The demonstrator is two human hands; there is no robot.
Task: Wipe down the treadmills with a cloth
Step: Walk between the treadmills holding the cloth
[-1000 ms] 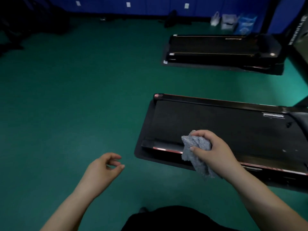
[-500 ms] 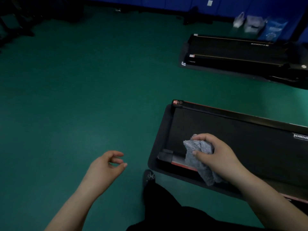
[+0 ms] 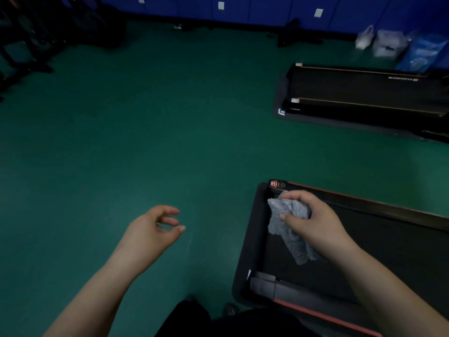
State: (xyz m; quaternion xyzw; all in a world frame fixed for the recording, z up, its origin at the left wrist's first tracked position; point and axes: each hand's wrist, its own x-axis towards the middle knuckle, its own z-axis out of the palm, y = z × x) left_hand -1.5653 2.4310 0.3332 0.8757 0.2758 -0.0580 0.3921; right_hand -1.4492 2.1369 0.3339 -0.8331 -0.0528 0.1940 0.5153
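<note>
A black treadmill [image 3: 388, 242] with red-trimmed side rails lies low on the floor at the lower right. My right hand [image 3: 315, 222] grips a fluffy grey cloth [image 3: 289, 229] over the rear end of its belt, close to the far rear corner. The cloth's tail hangs down onto the belt. My left hand [image 3: 155, 229] hovers over the green floor to the left, fingers loosely curled and holding nothing. A second black treadmill [image 3: 364, 93] lies further back at the upper right.
Green floor [image 3: 145, 130] spreads across the left and middle. Blue lockers [image 3: 243, 6] line the back wall, with plastic bags [image 3: 388, 45] at the upper right. Dark equipment [image 3: 36, 40] stands at the upper left. My dark trousers [image 3: 218, 322] show at the bottom edge.
My right hand has carried the cloth from the near side rail across the belt to the far rear corner. The view has shifted left. My left hand has stayed about where it was.
</note>
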